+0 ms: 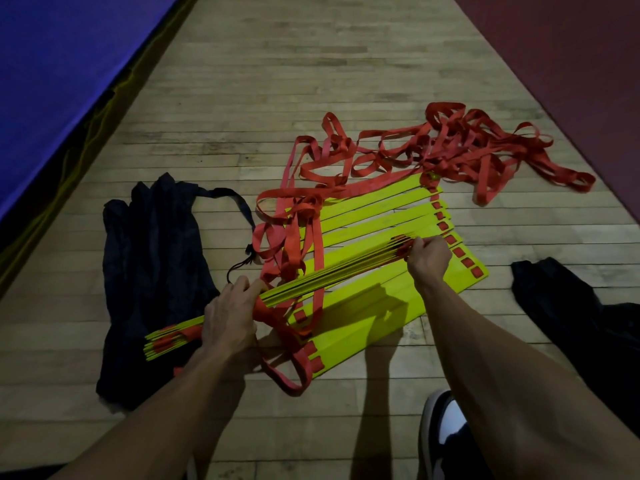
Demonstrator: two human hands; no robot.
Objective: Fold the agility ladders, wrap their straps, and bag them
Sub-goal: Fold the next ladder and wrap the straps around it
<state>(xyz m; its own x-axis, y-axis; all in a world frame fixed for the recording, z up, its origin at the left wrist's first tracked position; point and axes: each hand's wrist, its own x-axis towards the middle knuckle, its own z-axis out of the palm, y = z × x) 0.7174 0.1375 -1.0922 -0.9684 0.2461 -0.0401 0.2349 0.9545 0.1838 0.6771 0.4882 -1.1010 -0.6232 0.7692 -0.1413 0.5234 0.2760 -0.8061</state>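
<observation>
Ladder rungs gathered into a yellow stack (332, 275) are held edge-up between both hands, slanting from low beside the left hand up toward the right. The left hand (230, 315) grips the stack near its lower end, fingers wrapped over the top and over a bunch of red strap there; a short length of the stack sticks out past that hand, over a dark blue bag (152, 271). The right hand (427, 254) is curled round the upper end of the stack, pinching the rung ends together. Under and beyond the hands, the loose rungs (374, 220) of the ladder lie flat on the wooden floor (277, 81), side by side like slats, with red strap squares showing at their ends beside the right hand. Red straps (450, 147) run up from the stack and spread into a loose tangle on the floor, well beyond the right hand. The dark blue bag lies crumpled on the floor outside the left hand, its drawstring and toggle just beyond that hand's fingertips. Outside the right forearm lies a second piece of dark fabric (561, 296). Below the right forearm a black and white shoe (441, 434) shows. A blue mat (62, 46) lies far beyond the left hand, a dark red mat (571, 46) far beyond the right.
</observation>
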